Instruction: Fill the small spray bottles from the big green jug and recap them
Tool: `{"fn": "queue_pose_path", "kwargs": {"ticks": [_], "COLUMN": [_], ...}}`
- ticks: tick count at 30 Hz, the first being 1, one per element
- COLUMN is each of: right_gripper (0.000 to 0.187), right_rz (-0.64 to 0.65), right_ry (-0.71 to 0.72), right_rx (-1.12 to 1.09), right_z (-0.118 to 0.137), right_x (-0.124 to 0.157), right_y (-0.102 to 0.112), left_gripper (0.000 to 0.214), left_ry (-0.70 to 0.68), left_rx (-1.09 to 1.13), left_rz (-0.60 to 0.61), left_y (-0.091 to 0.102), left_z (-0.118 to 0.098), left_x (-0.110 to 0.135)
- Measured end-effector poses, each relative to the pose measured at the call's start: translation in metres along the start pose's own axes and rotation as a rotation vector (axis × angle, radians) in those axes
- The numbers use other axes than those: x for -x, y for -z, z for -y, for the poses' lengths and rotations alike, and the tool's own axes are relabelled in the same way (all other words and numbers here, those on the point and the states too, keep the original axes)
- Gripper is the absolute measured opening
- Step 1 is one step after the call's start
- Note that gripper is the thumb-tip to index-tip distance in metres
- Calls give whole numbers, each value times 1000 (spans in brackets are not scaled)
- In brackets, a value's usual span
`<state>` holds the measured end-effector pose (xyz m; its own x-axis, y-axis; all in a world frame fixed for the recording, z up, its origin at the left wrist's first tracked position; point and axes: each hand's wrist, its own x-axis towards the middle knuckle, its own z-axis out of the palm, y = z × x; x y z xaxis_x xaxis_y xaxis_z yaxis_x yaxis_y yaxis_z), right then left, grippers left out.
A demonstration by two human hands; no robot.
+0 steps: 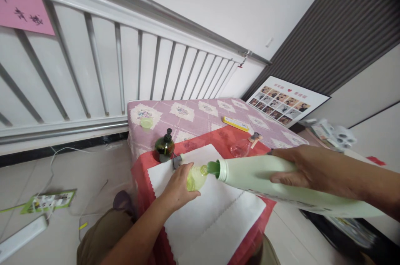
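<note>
My left hand (178, 189) is wrapped round a small see-through yellow-green bottle (196, 178), its neck turned to the right. In my right hand (301, 171) is a large pale green bottle (250, 174), gripped from above and tilted nearly level. Its uncapped mouth meets the small bottle's neck; something green shows there, and whether that is a spout or liquid I cannot tell. Under both bottles lies a white sheet (218, 219) with scalloped edges. A grey spray head (177, 161) sits just beyond my left hand, beside a dark green pump bottle (164, 147).
A red cloth (212, 138) covers part of the patterned tabletop (187, 111). On the table are a clear flask-like vessel (240, 149), a yellow-and-white box (236, 123) and a pale green cap (146, 123). A white radiator (131, 61) stands behind; cables and a power strip (23, 236) lie on the floor.
</note>
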<state>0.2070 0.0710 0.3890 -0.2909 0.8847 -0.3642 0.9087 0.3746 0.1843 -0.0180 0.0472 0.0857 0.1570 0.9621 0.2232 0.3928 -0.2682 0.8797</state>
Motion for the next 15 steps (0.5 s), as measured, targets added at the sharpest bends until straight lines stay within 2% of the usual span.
{"fn": "queue_pose_path", "kwargs": {"ticks": [3,15], "right_gripper": [50,47], "right_rz": [104,96], "right_ry": [22,4], "right_rx": [7,1], "right_z": [-1,1], "right_x": [0,0], "right_y": [0,1], "left_gripper": [92,91], "left_ry": [0,-5], "left_rx": [2,28], "left_rz": [-1,-11], "left_y": [0,0], "left_z": [1,1], "left_x": [0,0]}}
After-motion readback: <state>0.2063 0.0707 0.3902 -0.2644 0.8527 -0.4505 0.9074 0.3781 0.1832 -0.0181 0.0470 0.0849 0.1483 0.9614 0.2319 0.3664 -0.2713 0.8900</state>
